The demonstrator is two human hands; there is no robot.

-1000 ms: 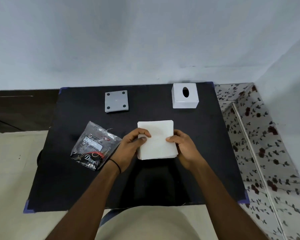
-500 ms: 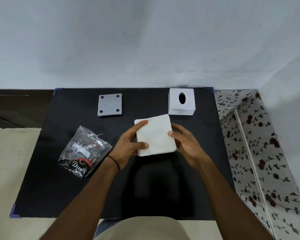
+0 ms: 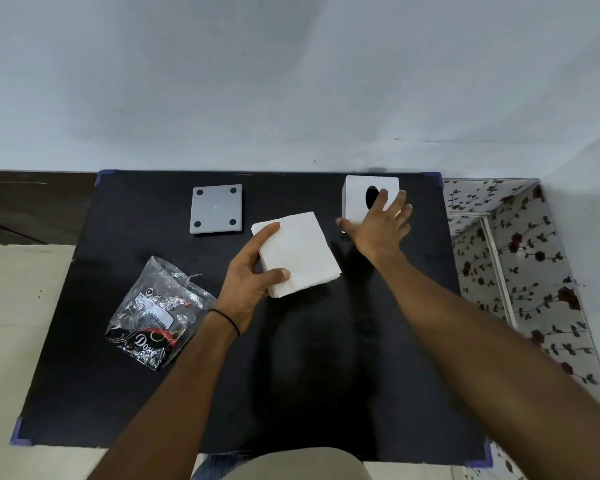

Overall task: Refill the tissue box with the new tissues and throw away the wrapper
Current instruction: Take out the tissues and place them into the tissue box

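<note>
My right hand (image 3: 378,225) has left the tissue stack since half a second ago and reached out to the far box; the left hand (image 3: 248,275) now carries the stack alone.

Nearest me, the crinkled clear wrapper (image 3: 156,313) lies flat on the black desk (image 3: 309,375) by my left wrist, glossy, torn at the top, printed dark along its lower edge, not yet thrown away. Just beyond, the left hand pinches the tissue stack (image 3: 297,252) at one corner, thumb on top, fingers beneath: soft, matte white, square, loose-leaved. Held by one corner only, I judge the sheets could fan or slide off, and a tilt would spill them.

Farther out, a grey square base plate (image 3: 215,209) with four dark round pads lies flat, well apart from the box. At the far edge, my right hand is spread wide over the white cube tissue box (image 3: 355,199), smooth, with a dark oval slot. It looks light; a hurried grab might knock it over.
</note>
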